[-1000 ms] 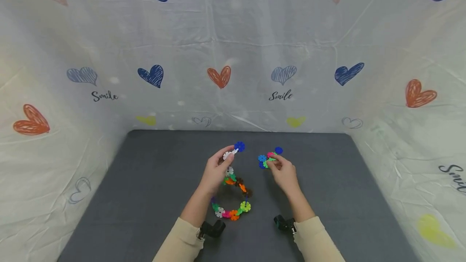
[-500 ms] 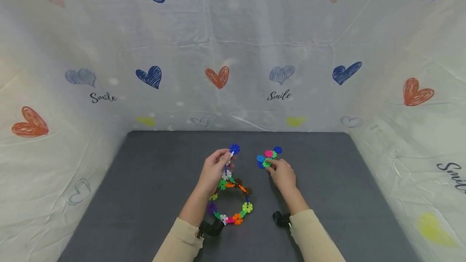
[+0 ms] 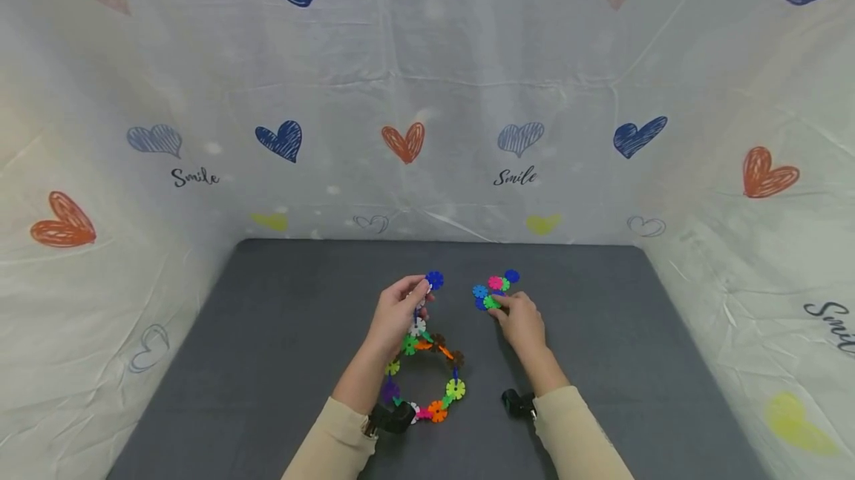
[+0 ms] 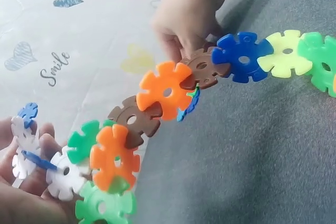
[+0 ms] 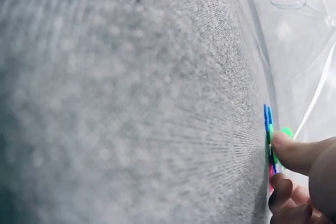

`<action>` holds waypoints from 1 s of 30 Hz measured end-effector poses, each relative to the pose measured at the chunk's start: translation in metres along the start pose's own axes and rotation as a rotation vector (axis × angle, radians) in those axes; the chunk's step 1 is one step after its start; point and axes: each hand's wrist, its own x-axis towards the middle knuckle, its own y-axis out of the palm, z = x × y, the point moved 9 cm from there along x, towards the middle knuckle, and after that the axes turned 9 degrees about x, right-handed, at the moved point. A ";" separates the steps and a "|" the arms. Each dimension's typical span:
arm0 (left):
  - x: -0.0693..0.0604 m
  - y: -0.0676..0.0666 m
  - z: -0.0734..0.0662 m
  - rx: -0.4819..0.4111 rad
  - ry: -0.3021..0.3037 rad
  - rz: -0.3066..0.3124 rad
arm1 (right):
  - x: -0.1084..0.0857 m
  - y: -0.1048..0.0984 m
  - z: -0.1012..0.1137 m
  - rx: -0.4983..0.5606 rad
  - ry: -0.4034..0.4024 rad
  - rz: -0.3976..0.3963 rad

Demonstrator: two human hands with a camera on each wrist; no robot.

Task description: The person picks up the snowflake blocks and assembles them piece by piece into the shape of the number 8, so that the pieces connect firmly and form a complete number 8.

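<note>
A ring of linked, notched snowflake discs (image 3: 456,389) in many colours hangs below my left hand (image 3: 394,313). White discs (image 4: 26,150) at its upper end are gripped between my left thumb and fingers, with a blue disc (image 3: 435,280) sticking out past the fingertips. Farther right, my right hand (image 3: 522,323) has thumb and forefinger at the edge of a green disc (image 3: 490,303) in a small group of loose discs. The right wrist view shows those pieces (image 5: 270,135) edge-on against the fingers, so the pinch is partly hidden.
Around the green disc lie a light blue disc (image 3: 479,291), a pink disc (image 3: 495,283) and a dark blue disc (image 3: 511,276). A dark grey table (image 3: 300,361) lies underneath. A white cloth printed with hearts (image 3: 434,79) rises behind and at both sides.
My left hand has lowered slightly, and more of the ring shows beside the forearm. The right hand has drawn back from the pink disc to the green disc.
</note>
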 end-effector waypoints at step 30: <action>-0.002 0.014 -0.025 -0.067 0.028 0.042 | -0.059 -0.073 0.151 0.327 -0.767 -0.379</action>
